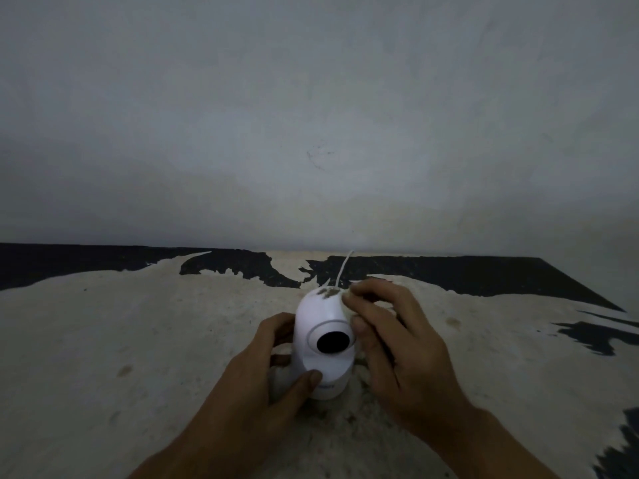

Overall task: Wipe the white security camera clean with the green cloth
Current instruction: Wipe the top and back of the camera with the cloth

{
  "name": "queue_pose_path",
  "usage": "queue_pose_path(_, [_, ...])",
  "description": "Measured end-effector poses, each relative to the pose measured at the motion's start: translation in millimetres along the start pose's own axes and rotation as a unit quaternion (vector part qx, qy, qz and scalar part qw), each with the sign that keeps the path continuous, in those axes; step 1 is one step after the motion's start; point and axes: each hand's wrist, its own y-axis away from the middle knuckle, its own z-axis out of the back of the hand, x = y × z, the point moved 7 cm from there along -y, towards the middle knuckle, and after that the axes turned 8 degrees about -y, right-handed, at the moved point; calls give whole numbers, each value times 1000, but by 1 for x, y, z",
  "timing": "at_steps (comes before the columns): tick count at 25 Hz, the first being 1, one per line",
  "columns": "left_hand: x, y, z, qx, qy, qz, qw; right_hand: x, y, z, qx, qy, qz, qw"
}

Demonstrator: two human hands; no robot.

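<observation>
The white security camera [320, 319] stands upright on a worn tabletop, its round black lens [332, 341] facing me. A patch of brownish dirt [328, 292] marks its top. My left hand [266, 368] wraps the camera's left side and base, thumb pressed on the lower front. On the right, my right hand [390, 344] rests against the camera's upper edge, with its fingertips touching the top near the dirt. A thin white cable [342, 267] runs from behind the camera toward the wall. No green cloth is in view.
The tabletop [138, 340] is pale where its black coating [449, 271] has peeled; black strips remain along the back and right. A grey-white wall [311, 115] rises right behind the table. The table's right edge slants at the far right.
</observation>
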Motion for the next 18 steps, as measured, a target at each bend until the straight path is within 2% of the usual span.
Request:
queue_pose_path(5, [3,1,1,-4,-2,4,1000,-21,1,6,-32,-77,-81,993])
queue_pose_path(9, [5,0,0,-3,-7,8,1000,-10,-1,5,-44,-76,-43,995])
queue_pose_path(14, [5,1,0,-7,-5,9,1000,-36,8,-1,-13,-82,-160,984])
queue_pose_path(18, [4,-1,-1,5,-6,16,1000,-24,2,1,-27,-118,-134,984])
